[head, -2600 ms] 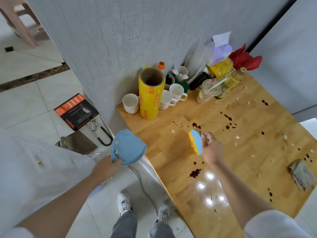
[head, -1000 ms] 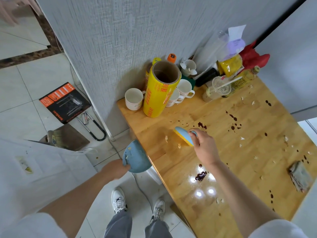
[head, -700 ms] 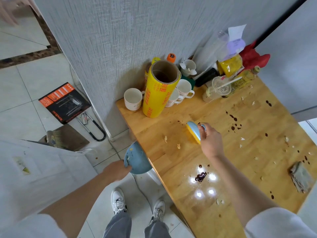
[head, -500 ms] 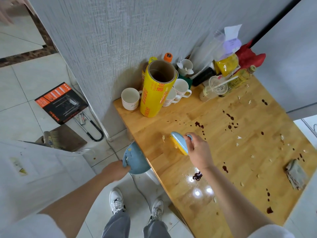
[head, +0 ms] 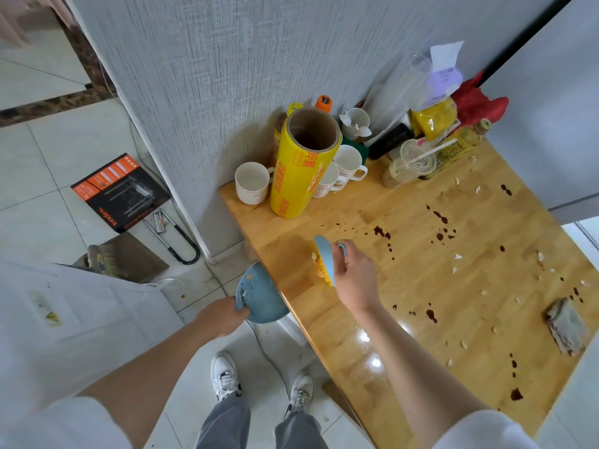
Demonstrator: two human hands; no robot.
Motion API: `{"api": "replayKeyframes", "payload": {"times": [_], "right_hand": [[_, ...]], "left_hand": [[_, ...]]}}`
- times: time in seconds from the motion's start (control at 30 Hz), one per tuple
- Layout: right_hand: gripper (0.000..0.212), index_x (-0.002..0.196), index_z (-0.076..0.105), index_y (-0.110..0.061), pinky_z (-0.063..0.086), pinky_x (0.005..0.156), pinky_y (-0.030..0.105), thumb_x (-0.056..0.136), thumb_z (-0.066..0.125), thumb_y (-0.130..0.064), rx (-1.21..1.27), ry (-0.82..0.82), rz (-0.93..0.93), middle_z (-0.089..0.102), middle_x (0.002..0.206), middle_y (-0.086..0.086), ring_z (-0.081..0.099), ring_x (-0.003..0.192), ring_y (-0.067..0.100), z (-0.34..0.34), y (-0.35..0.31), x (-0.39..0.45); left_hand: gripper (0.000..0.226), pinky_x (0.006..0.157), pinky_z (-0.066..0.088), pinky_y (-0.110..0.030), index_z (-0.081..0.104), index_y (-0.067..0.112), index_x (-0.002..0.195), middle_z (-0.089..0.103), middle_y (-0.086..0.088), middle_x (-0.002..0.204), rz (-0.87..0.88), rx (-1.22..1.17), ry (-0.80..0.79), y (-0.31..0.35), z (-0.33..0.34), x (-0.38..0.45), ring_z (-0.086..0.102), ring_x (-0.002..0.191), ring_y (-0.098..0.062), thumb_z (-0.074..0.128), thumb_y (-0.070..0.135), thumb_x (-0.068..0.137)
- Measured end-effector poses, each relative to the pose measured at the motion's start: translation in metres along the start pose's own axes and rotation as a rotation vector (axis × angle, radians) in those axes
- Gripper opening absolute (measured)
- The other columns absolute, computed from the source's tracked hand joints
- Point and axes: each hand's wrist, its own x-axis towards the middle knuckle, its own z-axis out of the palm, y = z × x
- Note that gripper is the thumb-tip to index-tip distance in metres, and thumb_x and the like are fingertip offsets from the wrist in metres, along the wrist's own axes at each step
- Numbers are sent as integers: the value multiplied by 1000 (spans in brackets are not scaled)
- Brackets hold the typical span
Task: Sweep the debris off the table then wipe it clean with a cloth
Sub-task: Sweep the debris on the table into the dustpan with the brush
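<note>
Wooden table (head: pixel 437 322) centre-right, glossy, stained; I saw right hand (head: pixel 355 277) gripping yellow-bristled brush (head: pixel 324 262), now nearer edge; left hand (head: pixel 220 319) clutched rounded blue dustpan (head: pixel 259 294) closer below edge; crumpled cloth (head: pixel 565 325) right.

The table (head: pixel 453 319) was pale wood in jointed strips, varnished glossy enough to mirror ceiling lights near its front edge, and spotted with dark wet-looking stains (head: pixel 431 315) and dry, papery flakes (head: pixel 457 256). The brush (head: pixel 324 265) had a smooth matt blue plastic back and yellow bristles; the dustpan (head: pixel 259 299) looked like the same matt blue plastic. A crumpled cloth (head: pixel 565 325) lay dull and rough. The yellow roll (head: pixel 301 170) shone as glossy film round a matt cardboard core. The mugs (head: pixel 252 183) looked like glazed ceramic. The wall (head: pixel 227 59) was matt and coarsely textured; the floor tiles (head: pixel 48 157) were smooth with a slight sheen.
</note>
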Motion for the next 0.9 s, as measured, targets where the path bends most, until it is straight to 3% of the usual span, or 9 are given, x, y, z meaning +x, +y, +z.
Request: {"api": "replayKeyframes", "payload": {"times": [0.17,0.33,0.43,0.57,0.67,0.77,0.9], "right_hand": [[20,109,66,-8,30,48,9,105,51,-20,24,-136,-132,58,75,-6,42,55,-8,23,-21,-20],[17,104,68,-6,33,48,8,103,53,-16,27,-44,-91,43,63,-23,40,49,-8,11,-19,-21],[18,104,67,-7,31,48,12,104,51,-16,12,-40,-43,42,63,-19,39,52,-7,13,-19,-20],[18,105,64,-11,36,52,17,105,48,-21,13,-152,-120,59,78,-3,52,62,9,37,-33,-39],[18,103,65,-11,41,57,28,104,50,-20,51,-167,-136,62,80,3,55,67,19,44,-39,-49],[19,106,65,-11,32,54,15,105,49,-22,58,-147,-111,60,78,0,47,60,7,37,-37,-48],[20,108,65,-12,30,50,10,105,49,-23,65,-154,-68,53,72,-9,42,53,-2,31,-31,-54]], "left_hand": [[23,64,41,-29,47,17,77,55,-4,73,9,1,5,-5,0,-2,50,65,-17,45,35,90],[23,64,43,-29,47,17,77,56,-3,73,22,10,-9,-12,3,-4,52,66,-17,44,35,91],[24,64,43,-29,49,17,78,57,-1,73,21,17,-12,-15,4,-5,53,66,-16,43,36,91],[28,72,48,-31,51,23,74,62,-2,82,14,13,-17,-15,7,-7,57,77,-19,44,41,94],[25,75,47,-31,50,27,76,61,-2,84,13,-22,-27,-15,10,-6,58,81,-20,45,43,95],[30,68,47,-30,52,21,75,62,-5,77,9,-45,-34,-18,11,-6,59,72,-20,45,45,92],[32,63,45,-29,50,21,70,60,-3,69,19,-44,-35,-22,16,-9,58,63,-18,47,43,93]]}}
